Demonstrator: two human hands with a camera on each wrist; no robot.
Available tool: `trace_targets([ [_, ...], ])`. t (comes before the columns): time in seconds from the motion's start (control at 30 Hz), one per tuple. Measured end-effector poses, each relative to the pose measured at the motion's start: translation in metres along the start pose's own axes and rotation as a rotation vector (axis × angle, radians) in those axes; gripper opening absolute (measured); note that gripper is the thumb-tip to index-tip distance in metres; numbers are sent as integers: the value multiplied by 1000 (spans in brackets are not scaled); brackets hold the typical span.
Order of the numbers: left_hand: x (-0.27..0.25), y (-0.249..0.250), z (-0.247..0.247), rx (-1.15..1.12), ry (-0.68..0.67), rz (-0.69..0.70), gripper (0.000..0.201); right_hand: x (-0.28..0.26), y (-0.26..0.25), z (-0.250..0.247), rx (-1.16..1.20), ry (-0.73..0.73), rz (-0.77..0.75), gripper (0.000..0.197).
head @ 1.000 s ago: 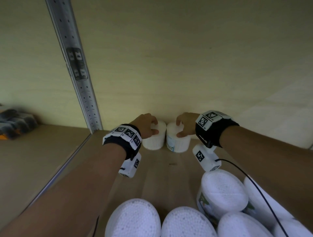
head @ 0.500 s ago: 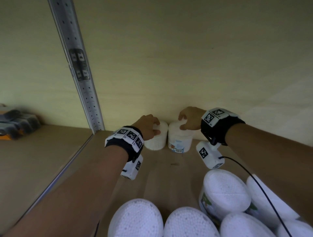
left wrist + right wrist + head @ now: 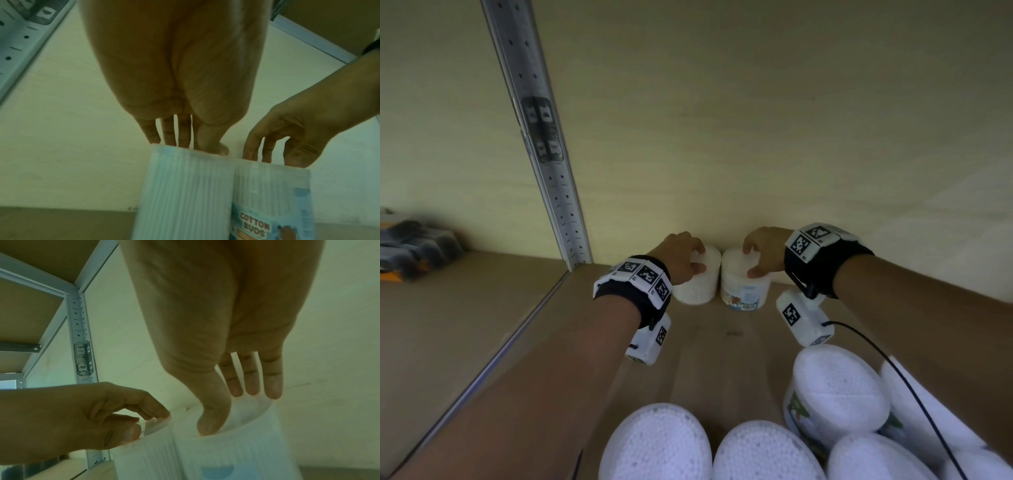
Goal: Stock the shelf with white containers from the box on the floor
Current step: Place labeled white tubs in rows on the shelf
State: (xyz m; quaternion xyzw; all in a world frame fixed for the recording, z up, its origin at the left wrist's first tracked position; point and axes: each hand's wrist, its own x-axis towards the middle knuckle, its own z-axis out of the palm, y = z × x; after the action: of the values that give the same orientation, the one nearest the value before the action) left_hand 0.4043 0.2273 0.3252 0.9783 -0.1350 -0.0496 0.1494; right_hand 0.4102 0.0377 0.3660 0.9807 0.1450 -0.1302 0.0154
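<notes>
At the shelf's (image 3: 722, 329) back, each hand tops a container.

Matt wood, perforated metal and ribbed translucent plastic

The shelf board (image 3: 482, 329) looks like pale wood with a faint grain and a dull, matt face; the back panel (image 3: 756, 137) has the same light, unpolished wood look. The upright post (image 3: 541, 137) is grey painted metal, punched with holes, with a worn label stuck on it. The left container (image 3: 700, 284) and the right container (image 3: 744, 287) are clear, finely ribbed plastic packed with white cotton buds, the right one carrying a glossy blue printed paper label. The near containers (image 3: 657, 445) show bumpy white tops. Each wristband (image 3: 825, 270) is black cloth bearing smooth white plastic tags.
</notes>
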Motion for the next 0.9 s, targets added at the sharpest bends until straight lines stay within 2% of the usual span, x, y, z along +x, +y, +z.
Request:
trace_targets([
  [0.23, 1, 1, 1, -10, 4, -6, 44, -2, 0, -4, 6, -47, -57, 59],
  [0.4, 1, 2, 1, -6, -6, -10, 44, 2, -2, -3, 82, 62, -13, 55],
  [0.6, 0, 2, 1, -7, -8, -9, 44, 7, -3, 5, 37, 1, 57, 68],
  [0.9, 0, 2, 0, -19, 1, -6, 44, 6, -2, 2, -37, 23, 0, 61],
])
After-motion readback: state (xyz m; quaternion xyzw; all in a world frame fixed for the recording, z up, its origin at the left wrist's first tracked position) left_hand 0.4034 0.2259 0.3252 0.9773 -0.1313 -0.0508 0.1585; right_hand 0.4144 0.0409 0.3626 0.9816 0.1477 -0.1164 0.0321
